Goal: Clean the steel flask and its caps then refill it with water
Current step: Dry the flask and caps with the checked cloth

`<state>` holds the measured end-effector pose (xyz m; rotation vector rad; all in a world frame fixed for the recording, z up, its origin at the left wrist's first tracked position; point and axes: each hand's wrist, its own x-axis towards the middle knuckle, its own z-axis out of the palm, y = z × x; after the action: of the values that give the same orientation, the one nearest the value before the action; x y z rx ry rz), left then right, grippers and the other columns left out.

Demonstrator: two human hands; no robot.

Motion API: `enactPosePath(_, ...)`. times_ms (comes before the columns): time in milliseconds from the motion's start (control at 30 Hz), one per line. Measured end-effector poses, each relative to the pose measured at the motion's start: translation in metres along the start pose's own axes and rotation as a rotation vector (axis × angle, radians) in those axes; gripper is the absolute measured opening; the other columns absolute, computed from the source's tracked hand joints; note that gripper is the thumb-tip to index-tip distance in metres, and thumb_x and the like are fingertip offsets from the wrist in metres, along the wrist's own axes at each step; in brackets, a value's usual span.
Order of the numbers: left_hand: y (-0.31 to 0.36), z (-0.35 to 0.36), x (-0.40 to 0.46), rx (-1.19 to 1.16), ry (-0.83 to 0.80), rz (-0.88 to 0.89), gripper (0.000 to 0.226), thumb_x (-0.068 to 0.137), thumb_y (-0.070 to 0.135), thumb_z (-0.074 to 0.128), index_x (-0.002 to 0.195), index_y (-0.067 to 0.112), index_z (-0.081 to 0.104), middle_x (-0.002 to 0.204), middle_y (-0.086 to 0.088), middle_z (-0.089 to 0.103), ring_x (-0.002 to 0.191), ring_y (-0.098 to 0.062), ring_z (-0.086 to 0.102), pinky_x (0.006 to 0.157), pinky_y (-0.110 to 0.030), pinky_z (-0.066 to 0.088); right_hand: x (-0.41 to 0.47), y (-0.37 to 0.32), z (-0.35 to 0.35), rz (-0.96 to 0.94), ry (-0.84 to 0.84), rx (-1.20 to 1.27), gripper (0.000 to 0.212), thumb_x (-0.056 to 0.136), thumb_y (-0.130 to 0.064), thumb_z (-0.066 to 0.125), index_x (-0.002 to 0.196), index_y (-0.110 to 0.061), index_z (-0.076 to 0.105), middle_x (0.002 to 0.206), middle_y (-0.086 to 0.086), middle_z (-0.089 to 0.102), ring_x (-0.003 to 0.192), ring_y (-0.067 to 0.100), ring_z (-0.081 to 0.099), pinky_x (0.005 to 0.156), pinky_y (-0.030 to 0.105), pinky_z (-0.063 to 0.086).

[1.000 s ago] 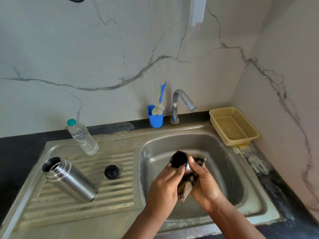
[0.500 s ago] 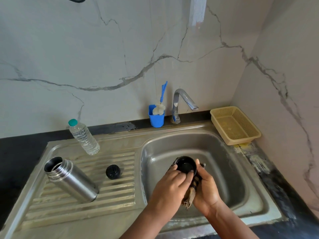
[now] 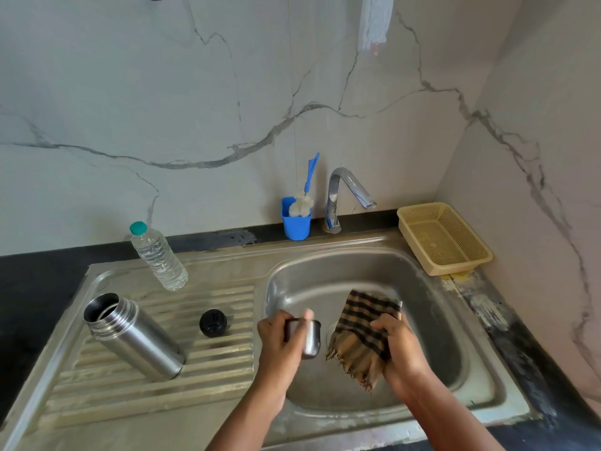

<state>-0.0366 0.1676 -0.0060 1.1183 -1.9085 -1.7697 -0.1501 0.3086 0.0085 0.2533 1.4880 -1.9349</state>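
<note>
1. The steel flask [image 3: 135,336] lies uncapped on the ribbed drainboard [image 3: 201,369] at the far left, its open mouth pointing up and away towards the back left. No brand or writing can be read on its body. It lies well apart from both hands.
2. Behind it a clear plastic water bottle [image 3: 158,257] with a teal cap stands at the back of the drainboard; it bears no label that can be made out.
3. A black inner cap [image 3: 213,322] rests on the ribs between the flask and the basin, just left of the left hand but not touching it. Its top has a moulded mark too small to read.
4. The left hand [image 3: 283,340] is at the basin's left edge, its fingers and thumb curled round the steel cup cap [image 3: 309,338], which it grips on its side. The picture is blurred here, so the exact lie of the fingertips cannot be told.
5. The right hand [image 3: 400,348] is over the sink basin [image 3: 432,314], its fingers closed on a brown and black checked cloth [image 3: 361,333] whose fringed end hangs down. The cloth is just beside the cup cap; whether the two touch cannot be told.
6. At the back stand a blue holder [image 3: 296,224] with a bottle brush [image 3: 305,193], then the chrome tap [image 3: 344,193].
7. A yellow mesh basket [image 3: 419,219] sits in the right corner on the dark counter [image 3: 507,320].
</note>
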Motion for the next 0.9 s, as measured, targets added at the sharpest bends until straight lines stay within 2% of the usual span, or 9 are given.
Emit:
enactPosePath(167, -0.009, -0.008, 0.000, 0.255, -0.112, 0.381, 0.046, 0.068, 0.012, 0.090, 0.092, 0.032, 0.055, 0.117, 0.004, 0.033, 0.107, 0.008, 0.048, 0.088, -0.005, 0.040, -0.004, 0.002, 0.005, -0.438, -0.038, -0.376, 0.025, 0.094, 0.004, 0.053, 0.100, -0.020, 0.057, 0.088, 0.010, 0.069, 0.082, 0.032, 0.068, 0.072, 0.046, 0.056)
enactPosePath(267, -0.004, -0.010, 0.001, 0.247, -0.124, 0.467, 0.076, 0.062, 0.012, 0.093, 0.117, 0.036, 0.045, 0.119, 0.006, 0.036, 0.110, 0.009, 0.048, 0.090, -0.003, 0.036, -0.004, 0.006, 0.007, -0.719, -0.230, -0.606, 0.041, 0.082, 0.016, 0.061, 0.100, -0.021, 0.063, 0.088, -0.003, 0.070, 0.081, 0.013, 0.067, 0.071, 0.034, 0.054)
enactPosePath(333, -0.001, -0.012, 0.002, 0.262, -0.149, 0.470, 0.086, 0.061, 0.017, 0.092, 0.118, 0.038, 0.032, 0.117, 0.009, 0.039, 0.106, 0.003, 0.049, 0.085, -0.007, 0.041, -0.001, 0.010, 0.007, -0.827, -0.296, -0.782, 0.041, 0.075, 0.009, 0.070, 0.098, -0.025, 0.069, 0.094, -0.010, 0.071, 0.088, 0.013, 0.069, 0.076, 0.029, 0.054)
enactPosePath(433, -0.001, -0.017, 0.005, 0.280, -0.224, 0.466, 0.084, 0.061, 0.022, 0.089, 0.110, 0.049, 0.026, 0.116, 0.010, 0.046, 0.105, -0.003, 0.056, 0.084, -0.014, 0.046, 0.000, 0.007, 0.010, -0.719, -0.332, -0.795, 0.034, 0.079, 0.000, 0.073, 0.102, -0.023, 0.063, 0.085, -0.004, 0.073, 0.072, 0.013, 0.068, 0.066, 0.031, 0.054)
enactPosePath(567, -0.001, -0.020, 0.004, 0.235, -0.288, 0.481, 0.075, 0.061, 0.025, 0.091, 0.110, 0.042, 0.036, 0.115, 0.014, 0.056, 0.110, -0.016, 0.061, 0.091, -0.030, 0.052, 0.005, 0.002, 0.014, -0.366, -0.365, -0.492, 0.023, 0.082, 0.008, 0.070, 0.090, -0.010, 0.057, 0.069, 0.005, 0.069, 0.062, 0.019, 0.061, 0.059, 0.030, 0.051)
enactPosePath(667, 0.005, -0.022, 0.004, 0.109, -0.340, 0.397, 0.073, 0.055, 0.024, 0.096, 0.106, 0.035, 0.046, 0.115, 0.013, 0.062, 0.109, -0.018, 0.064, 0.093, -0.043, 0.054, 0.005, 0.000, 0.012, -0.434, -0.419, -0.608, 0.023, 0.074, 0.008, 0.071, 0.082, -0.012, 0.062, 0.070, 0.005, 0.070, 0.063, 0.016, 0.063, 0.062, 0.030, 0.051)
enactPosePath(733, 0.009, -0.025, 0.005, -0.013, -0.365, 0.305, 0.070, 0.050, 0.019, 0.097, 0.101, 0.033, 0.053, 0.115, 0.007, 0.066, 0.106, -0.021, 0.067, 0.091, -0.051, 0.055, 0.001, -0.004, 0.012, -0.643, -0.478, -0.796, 0.026, 0.070, 0.004, 0.071, 0.080, -0.019, 0.063, 0.073, -0.001, 0.070, 0.065, 0.011, 0.065, 0.061, 0.027, 0.051)
enactPosePath(833, 0.013, -0.024, 0.004, -0.149, -0.417, 0.198, 0.064, 0.050, 0.013, 0.096, 0.100, 0.022, 0.058, 0.110, -0.003, 0.069, 0.099, -0.029, 0.068, 0.087, -0.053, 0.056, 0.005, -0.015, 0.010, -1.270, -0.470, -1.156, 0.020, 0.075, -0.010, 0.069, 0.086, -0.025, 0.064, 0.086, -0.011, 0.065, 0.077, 0.012, 0.061, 0.058, 0.028, 0.050)
enactPosePath(900, 0.014, -0.022, 0.003, -0.258, -0.434, 0.104, 0.064, 0.053, 0.012, 0.093, 0.105, 0.011, 0.055, 0.106, -0.011, 0.068, 0.093, -0.031, 0.068, 0.079, -0.052, 0.059, 0.007, -0.021, 0.010, -1.546, -0.378, -1.279, 0.013, 0.085, -0.011, 0.065, 0.095, -0.019, 0.066, 0.092, -0.003, 0.061, 0.080, 0.020, 0.058, 0.053, 0.032, 0.049)
